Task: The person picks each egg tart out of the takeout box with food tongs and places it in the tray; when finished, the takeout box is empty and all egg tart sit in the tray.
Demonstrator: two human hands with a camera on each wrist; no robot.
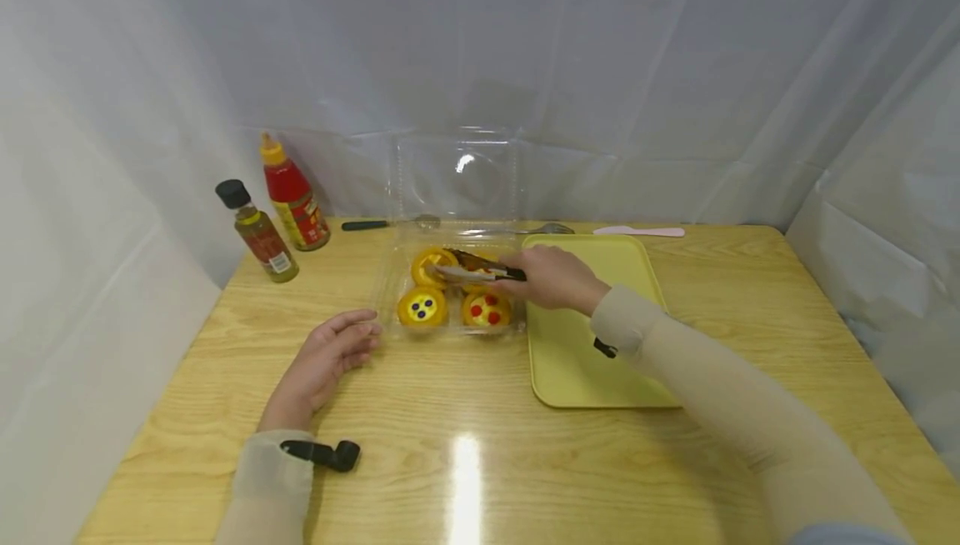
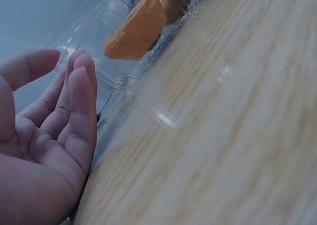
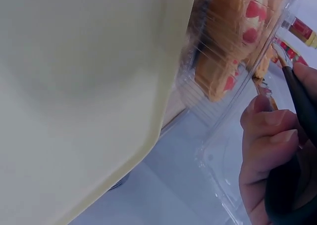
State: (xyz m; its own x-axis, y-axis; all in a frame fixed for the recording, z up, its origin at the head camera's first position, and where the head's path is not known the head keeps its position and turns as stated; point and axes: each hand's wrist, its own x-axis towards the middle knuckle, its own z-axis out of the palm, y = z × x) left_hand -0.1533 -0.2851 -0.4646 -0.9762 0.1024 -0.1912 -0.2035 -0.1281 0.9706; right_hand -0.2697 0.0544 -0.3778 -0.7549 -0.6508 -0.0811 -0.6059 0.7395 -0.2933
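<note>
Head view is showing the tongs reaching into the clear container toward the back tart, gripped by the right hand; picking up seems underway. Left hand is resting relaxed and empty on the counter. Next likely calls for closing the tongs and lifting toward the yellow tray.

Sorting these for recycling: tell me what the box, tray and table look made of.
Box: clear thin glossy plastic, see-through with glints. Tray: looks like matte yellow-green plastic, smooth with rounded corners. Table: light wood or wood-look laminate, grain lines under a glossy reflection.
</note>
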